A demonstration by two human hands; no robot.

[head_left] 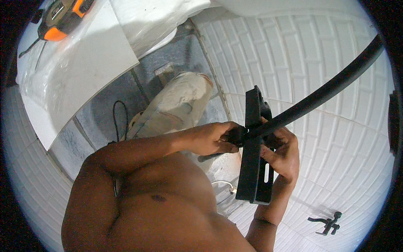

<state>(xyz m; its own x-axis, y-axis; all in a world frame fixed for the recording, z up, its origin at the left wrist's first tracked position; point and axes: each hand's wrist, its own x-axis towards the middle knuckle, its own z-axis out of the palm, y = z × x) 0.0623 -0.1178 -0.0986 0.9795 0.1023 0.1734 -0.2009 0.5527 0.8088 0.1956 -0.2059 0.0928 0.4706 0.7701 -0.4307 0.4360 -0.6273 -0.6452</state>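
Item: black metal bracket plate, flat and slotted, held upright near the person's chest, right of centre. Right hand was wrapped around the plate's right edge, fingers closed on it about midway up.

Item: black pipe, long, gently curved, running from the plate up to the far right against the tiled wall. Left hand was closed over the pipe's near end where it met the plate; the exact joint was hidden by the fingers, possibly a threaded or clamped fitting.

Handling note: plate looked rigid and fairly heavy, with hard edges; best taken by its long side. Pipe looked stiff, smooth and liable to lever at its free end; best gripped close to the joint.

Item: small black wall fitting, lower right on the tiles.

Item: grey floor, left, with a thin dark cable loop.

Item: orange and black power tool, far left, on a white plastic-covered surface.
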